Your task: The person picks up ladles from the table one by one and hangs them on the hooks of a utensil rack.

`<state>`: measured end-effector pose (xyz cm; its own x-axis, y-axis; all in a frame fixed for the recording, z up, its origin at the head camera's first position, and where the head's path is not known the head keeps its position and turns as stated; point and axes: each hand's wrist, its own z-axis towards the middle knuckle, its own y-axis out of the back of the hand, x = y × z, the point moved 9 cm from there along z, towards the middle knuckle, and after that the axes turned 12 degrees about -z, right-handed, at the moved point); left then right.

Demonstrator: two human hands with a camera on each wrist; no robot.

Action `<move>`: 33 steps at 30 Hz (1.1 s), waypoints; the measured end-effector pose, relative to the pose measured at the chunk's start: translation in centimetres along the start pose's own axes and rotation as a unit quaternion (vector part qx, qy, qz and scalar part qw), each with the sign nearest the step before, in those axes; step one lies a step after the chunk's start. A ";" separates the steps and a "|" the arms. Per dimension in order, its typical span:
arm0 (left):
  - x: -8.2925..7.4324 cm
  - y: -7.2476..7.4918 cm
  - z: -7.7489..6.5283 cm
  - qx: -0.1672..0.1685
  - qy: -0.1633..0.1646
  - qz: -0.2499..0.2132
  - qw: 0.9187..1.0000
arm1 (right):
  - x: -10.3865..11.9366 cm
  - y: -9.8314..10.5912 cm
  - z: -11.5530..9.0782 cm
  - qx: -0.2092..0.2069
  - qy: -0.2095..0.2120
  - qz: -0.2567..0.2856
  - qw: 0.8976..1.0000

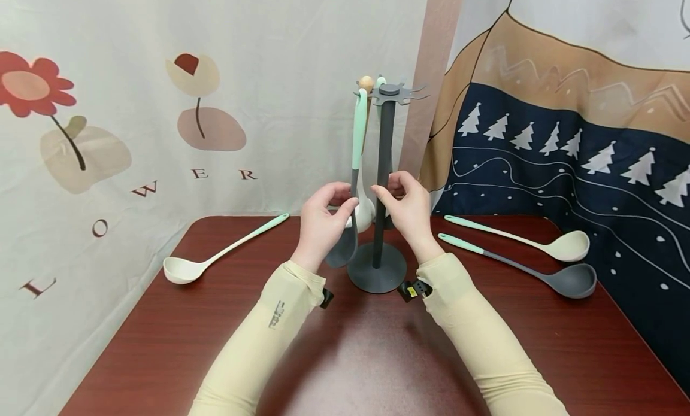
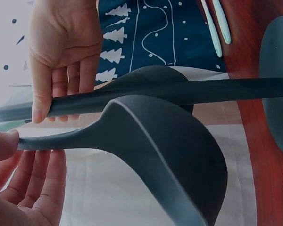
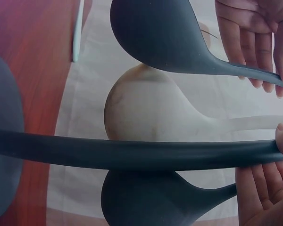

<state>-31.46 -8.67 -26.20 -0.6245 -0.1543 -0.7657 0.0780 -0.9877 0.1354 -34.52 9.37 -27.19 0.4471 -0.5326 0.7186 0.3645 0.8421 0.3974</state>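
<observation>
A dark grey utensil rack with an upright post [image 1: 384,146] and a round base [image 1: 377,281] stands mid-table. From its hooked top hangs a grey ladle with a mint handle [image 1: 359,128]. My left hand [image 1: 323,221] pinches this ladle's shaft between thumb and fingers, above the bowl [image 2: 179,150]. On the other side, my right hand [image 1: 408,209] holds the post, thumb in front and fingers behind. Between them hangs a white ladle [image 3: 151,103] with a wooden-tipped handle. Behind the post is another dark ladle [image 3: 141,197], partly hidden.
A white ladle [image 1: 185,269] with a mint handle lies at the table's left. At the right lie a second white ladle [image 1: 568,246] and a grey ladle [image 1: 574,281]. Printed curtains [image 1: 302,105] stand behind the table [image 1: 162,344].
</observation>
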 end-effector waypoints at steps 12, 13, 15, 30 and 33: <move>1.0 0.5 -0.5 0.020 0.015 -0.004 1.000 | 0.0 -0.1 -0.1 0.003 -0.003 0.004 1.000; 1.3 0.7 -0.5 0.022 0.018 -0.004 1.000 | 0.1 -0.1 -0.1 0.002 -0.002 0.003 1.000; 1.8 1.0 -0.6 0.026 0.024 -0.003 0.999 | 0.0 -0.1 -0.1 0.001 -0.002 0.002 1.000; 5.4 3.6 -1.9 0.064 0.063 0.082 0.993 | 0.1 -0.1 -0.2 -0.003 0.002 0.005 1.000; 6.6 4.2 -2.3 0.071 0.082 0.116 0.987 | 0.2 0.0 -0.1 -0.005 0.005 0.005 1.000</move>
<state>-33.47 -13.87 -32.17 -0.4681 -0.3894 -0.7932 0.0875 -0.9137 0.3969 -34.32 9.21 -27.14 0.4596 -0.5247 0.7166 0.3677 0.8469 0.3843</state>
